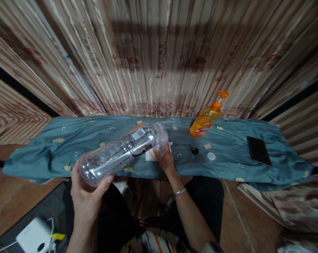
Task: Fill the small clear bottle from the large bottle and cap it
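A large clear plastic bottle (pixel 119 151) is held tilted over the cloth-covered table, its base at the lower left and its neck at the upper right. It has a printed label with a barcode. My left hand (pixel 86 196) is closed around the base. At the neck end, my right hand (pixel 165 160) is closed, its fingers partly behind the clear plastic there. Whether that clear plastic is all one piece with the bottle I cannot tell. A white tissue (pixel 150 155) lies beneath the neck, partly covered by the bottle.
An orange pump bottle (pixel 205 119) stands at the back right. Nearer lie a small black object (pixel 195 151), a white disc (pixel 211 156) and a dark tablet-like thing (pixel 259 151). A striped curtain (pixel 159 63) hangs behind the table. A white device (pixel 35 236) sits at lower left.
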A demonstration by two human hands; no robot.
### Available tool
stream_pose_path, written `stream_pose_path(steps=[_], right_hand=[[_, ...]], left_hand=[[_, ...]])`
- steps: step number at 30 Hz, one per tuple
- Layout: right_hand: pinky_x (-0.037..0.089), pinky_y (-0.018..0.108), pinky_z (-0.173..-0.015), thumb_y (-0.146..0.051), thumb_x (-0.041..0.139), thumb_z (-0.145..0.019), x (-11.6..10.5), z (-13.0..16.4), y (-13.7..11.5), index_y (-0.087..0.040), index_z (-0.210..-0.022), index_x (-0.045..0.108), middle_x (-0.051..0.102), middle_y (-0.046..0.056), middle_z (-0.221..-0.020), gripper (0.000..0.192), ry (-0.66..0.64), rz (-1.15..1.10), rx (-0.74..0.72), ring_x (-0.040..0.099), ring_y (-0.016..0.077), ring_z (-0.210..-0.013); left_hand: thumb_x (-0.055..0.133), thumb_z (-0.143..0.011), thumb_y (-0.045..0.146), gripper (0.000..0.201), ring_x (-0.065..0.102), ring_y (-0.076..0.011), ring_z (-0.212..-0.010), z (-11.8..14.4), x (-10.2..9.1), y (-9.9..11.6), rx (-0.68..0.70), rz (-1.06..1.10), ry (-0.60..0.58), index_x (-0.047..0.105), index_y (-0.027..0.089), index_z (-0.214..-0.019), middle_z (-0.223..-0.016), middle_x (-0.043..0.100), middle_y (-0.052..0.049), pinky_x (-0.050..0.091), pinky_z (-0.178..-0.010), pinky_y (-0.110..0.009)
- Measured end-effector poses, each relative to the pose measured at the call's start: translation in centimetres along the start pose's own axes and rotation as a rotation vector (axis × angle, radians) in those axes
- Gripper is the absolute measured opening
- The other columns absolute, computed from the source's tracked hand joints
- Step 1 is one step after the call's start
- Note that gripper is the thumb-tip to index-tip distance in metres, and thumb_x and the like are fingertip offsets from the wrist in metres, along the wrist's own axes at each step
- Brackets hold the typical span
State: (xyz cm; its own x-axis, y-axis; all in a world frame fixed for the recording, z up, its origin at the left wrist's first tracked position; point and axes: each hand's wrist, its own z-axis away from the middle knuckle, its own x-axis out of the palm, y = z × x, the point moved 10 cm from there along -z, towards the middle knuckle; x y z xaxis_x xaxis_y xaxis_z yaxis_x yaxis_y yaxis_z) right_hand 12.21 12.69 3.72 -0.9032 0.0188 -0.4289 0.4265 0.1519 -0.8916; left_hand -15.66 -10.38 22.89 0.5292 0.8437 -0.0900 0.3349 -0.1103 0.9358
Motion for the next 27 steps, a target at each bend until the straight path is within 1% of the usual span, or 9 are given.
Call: stream_pose_path(steps=[5, 8, 11, 13, 16, 19, 23, 27], right_hand=[[0.067, 0.062, -0.109, -0.046, 0.073, -0.097, 0.15, -0.03, 0.08, -0.017, -0.148, 0.066, 0.082, 0.021, -0.134, 0.059, 0.001, -0.013, -0.014, 0.081, 0.0449, -0.129], [0.066, 0.061, -0.109, -0.047, 0.072, -0.096, 0.13, -0.02, 0.21, -0.015, -0.148, 0.065, 0.082, 0.022, -0.134, 0.062, 0.011, -0.014, -0.01, 0.082, 0.0455, -0.129], [0.066, 0.062, -0.11, -0.05, 0.072, -0.097, 0.2, -0.01, 0.28, -0.014, -0.149, 0.064, 0.082, 0.023, -0.135, 0.064, 0.008, -0.016, -0.019, 0.082, 0.0438, -0.128], [0.066, 0.063, -0.11, -0.053, 0.071, -0.097, 0.23, 0.0, 0.33, -0.015, -0.15, 0.063, 0.082, 0.023, -0.135, 0.065, 0.008, -0.013, -0.029, 0.081, 0.0426, -0.128], [0.067, 0.064, -0.109, -0.054, 0.07, -0.099, 0.2, 0.02, 0.35, -0.016, -0.15, 0.063, 0.082, 0.022, -0.135, 0.064, 0.016, 0.001, -0.045, 0.08, 0.0414, -0.128], [0.067, 0.063, -0.109, -0.054, 0.071, -0.1, 0.26, 0.05, 0.15, -0.017, -0.149, 0.064, 0.082, 0.022, -0.135, 0.062, 0.006, 0.001, -0.054, 0.08, 0.0415, -0.128], [0.066, 0.066, -0.111, -0.047, 0.073, -0.097, -0.01, 0.02, -0.06, -0.015, -0.147, 0.063, 0.081, 0.026, -0.138, 0.06, 0.008, -0.009, -0.016, 0.08, 0.0441, -0.13], [0.067, 0.063, -0.109, -0.043, 0.074, -0.096, -0.03, -0.01, -0.27, -0.018, -0.144, 0.063, 0.083, 0.022, -0.135, 0.055, -0.009, -0.016, 0.001, 0.081, 0.0434, -0.129]], left_hand=[[0.115, -0.043, 0.052, 0.104, 0.079, -0.0303, -0.119, 0.01, -0.01, -0.08, -0.028, 0.025, 0.005, 0.081, 0.028, -0.137, -0.135, 0.084, -0.008, 0.067, -0.108, -0.043], [0.115, -0.041, 0.05, 0.103, 0.079, -0.0294, -0.116, 0.03, -0.05, -0.02, -0.034, 0.032, 0.011, 0.081, 0.027, -0.136, -0.133, 0.084, -0.008, 0.068, -0.105, -0.042], [0.116, -0.041, 0.048, 0.103, 0.079, -0.028, -0.113, -0.02, 0.06, -0.13, -0.048, 0.042, 0.005, 0.081, 0.027, -0.135, -0.13, 0.085, -0.007, 0.067, -0.104, -0.04], [0.115, -0.04, 0.048, 0.104, 0.079, -0.028, -0.114, -0.08, 0.11, -0.23, -0.053, 0.048, 0.003, 0.08, 0.027, -0.136, -0.13, 0.085, -0.007, 0.067, -0.105, -0.04], [0.115, -0.039, 0.049, 0.105, 0.077, -0.0298, -0.12, -0.12, 0.02, -0.28, -0.05, 0.052, 0.011, 0.08, 0.027, -0.135, -0.134, 0.084, -0.007, 0.065, -0.11, -0.041], [0.115, -0.039, 0.049, 0.105, 0.076, -0.0312, -0.122, -0.05, -0.06, -0.21, -0.047, 0.051, 0.014, 0.081, 0.026, -0.135, -0.136, 0.083, -0.008, 0.064, -0.113, -0.043], [0.115, -0.04, 0.048, 0.103, 0.076, -0.0297, -0.119, 0.04, -0.07, 0.01, -0.046, 0.053, 0.012, 0.081, 0.027, -0.135, -0.133, 0.084, -0.007, 0.065, -0.107, -0.041], [0.115, -0.039, 0.044, 0.101, 0.077, -0.0276, -0.117, 0.01, 0.14, 0.19, -0.047, 0.062, 0.002, 0.082, 0.028, -0.134, -0.132, 0.085, -0.006, 0.066, -0.1, -0.036]])
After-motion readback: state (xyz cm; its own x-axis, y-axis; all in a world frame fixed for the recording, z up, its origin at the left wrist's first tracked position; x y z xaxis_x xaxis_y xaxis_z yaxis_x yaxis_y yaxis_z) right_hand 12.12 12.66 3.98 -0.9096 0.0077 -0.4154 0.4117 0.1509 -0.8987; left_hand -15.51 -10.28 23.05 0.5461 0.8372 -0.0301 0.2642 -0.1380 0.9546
